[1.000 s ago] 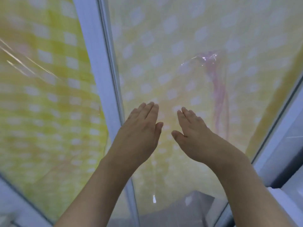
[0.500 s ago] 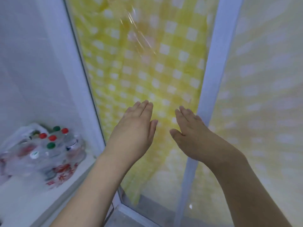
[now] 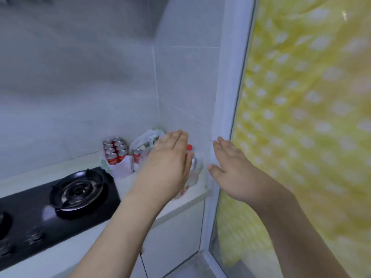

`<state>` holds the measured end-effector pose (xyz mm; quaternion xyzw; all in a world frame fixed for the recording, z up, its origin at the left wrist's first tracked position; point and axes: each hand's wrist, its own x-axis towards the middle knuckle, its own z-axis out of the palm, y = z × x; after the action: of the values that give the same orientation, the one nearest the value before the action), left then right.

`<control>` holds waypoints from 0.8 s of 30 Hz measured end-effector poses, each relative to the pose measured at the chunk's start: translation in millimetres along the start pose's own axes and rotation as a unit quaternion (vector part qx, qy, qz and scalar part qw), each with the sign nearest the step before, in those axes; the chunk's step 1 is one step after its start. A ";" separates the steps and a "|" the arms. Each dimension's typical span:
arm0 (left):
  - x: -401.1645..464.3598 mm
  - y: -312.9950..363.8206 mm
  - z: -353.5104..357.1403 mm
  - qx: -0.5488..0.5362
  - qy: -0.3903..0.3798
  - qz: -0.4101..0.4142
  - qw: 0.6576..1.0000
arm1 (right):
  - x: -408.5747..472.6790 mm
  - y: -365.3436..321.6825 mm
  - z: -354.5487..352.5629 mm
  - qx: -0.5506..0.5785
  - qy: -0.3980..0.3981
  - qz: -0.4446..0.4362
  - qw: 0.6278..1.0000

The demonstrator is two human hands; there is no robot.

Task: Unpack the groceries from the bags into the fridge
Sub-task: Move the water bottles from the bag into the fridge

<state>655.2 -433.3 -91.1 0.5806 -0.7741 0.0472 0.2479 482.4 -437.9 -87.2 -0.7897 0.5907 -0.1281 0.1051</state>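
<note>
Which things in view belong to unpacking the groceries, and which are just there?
For the job:
- red cans in a white plastic bag
- second bag
- red-capped bottle
- left hand, right hand, both empty

Just there:
- gas hob
- yellow checked curtain
- white frame

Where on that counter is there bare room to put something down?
The white counter has a bare strip along its front edge, before the black gas hob, and a thin strip behind the hob along the tiled wall. The far corner is crowded: red cans in a white bag, and bottles partly hidden behind the open left hand.
</note>
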 end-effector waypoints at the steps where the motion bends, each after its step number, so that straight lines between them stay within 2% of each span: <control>1: -3.4 -14.3 -4.5 0.009 0.001 -0.014 1.000 | 11.0 -11.4 5.9 0.006 -0.010 -0.012 1.000; 11: -18.9 -118.7 -15.4 0.067 0.022 -0.148 0.987 | 106.7 -87.3 55.8 0.016 -0.076 -0.151 0.985; 17: 11.3 -151.8 -1.1 0.092 0.020 -0.196 0.976 | 174.4 -86.2 70.0 0.002 -0.102 -0.198 0.975; 24: 57.5 -190.0 30.3 0.092 0.010 -0.238 0.967 | 256.9 -69.9 88.1 0.022 -0.131 -0.209 0.969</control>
<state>808.8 -555.7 -133.2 0.7681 -0.6032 0.0631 0.2054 643.7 -663.6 -128.2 -0.9030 0.3908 -0.0560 0.1696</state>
